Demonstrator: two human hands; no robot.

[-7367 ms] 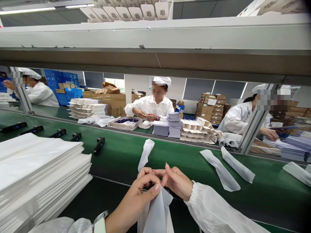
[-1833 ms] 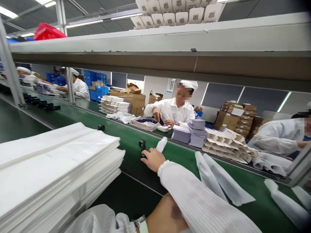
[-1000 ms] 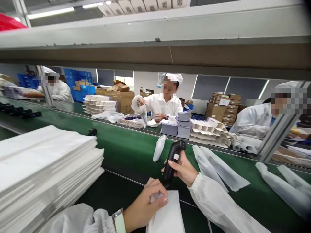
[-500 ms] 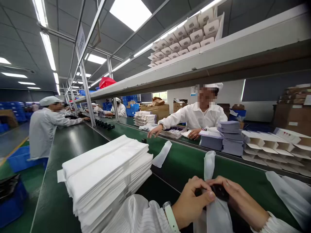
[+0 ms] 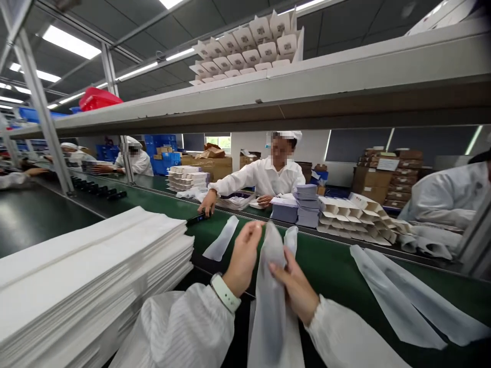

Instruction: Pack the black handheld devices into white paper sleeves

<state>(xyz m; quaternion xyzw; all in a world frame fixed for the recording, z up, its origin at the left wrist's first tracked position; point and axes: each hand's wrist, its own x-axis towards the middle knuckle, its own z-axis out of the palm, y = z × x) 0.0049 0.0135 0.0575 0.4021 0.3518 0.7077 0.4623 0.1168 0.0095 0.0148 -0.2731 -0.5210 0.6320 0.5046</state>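
A long translucent white sleeve (image 5: 270, 296) hangs upright in front of me, with a greyish shape showing faintly through it. My right hand (image 5: 297, 286) grips its right side, thumb across the front. Beside its top left edge, my left hand (image 5: 245, 255) has its fingers curled and fingertips together; whether they pinch anything is too small to tell. Behind my hands, other sleeves (image 5: 221, 239) lie on the green belt (image 5: 322, 271). A tall stack of white sheets (image 5: 92, 266) stands to the left.
Across the belt, a person (image 5: 264, 176) has a hand on a black device (image 5: 197, 219). More black devices (image 5: 97, 189) line the belt at left. Purple-grey boxes (image 5: 307, 204) and open white cartons (image 5: 345, 217) stand opposite. A shelf (image 5: 230, 105) spans overhead. Two sleeves (image 5: 399, 296) lie right.
The view has turned right. My hands have risen with the sleeve, and the black object between them is no longer plainly visible. The person opposite now has a hand on a black device.
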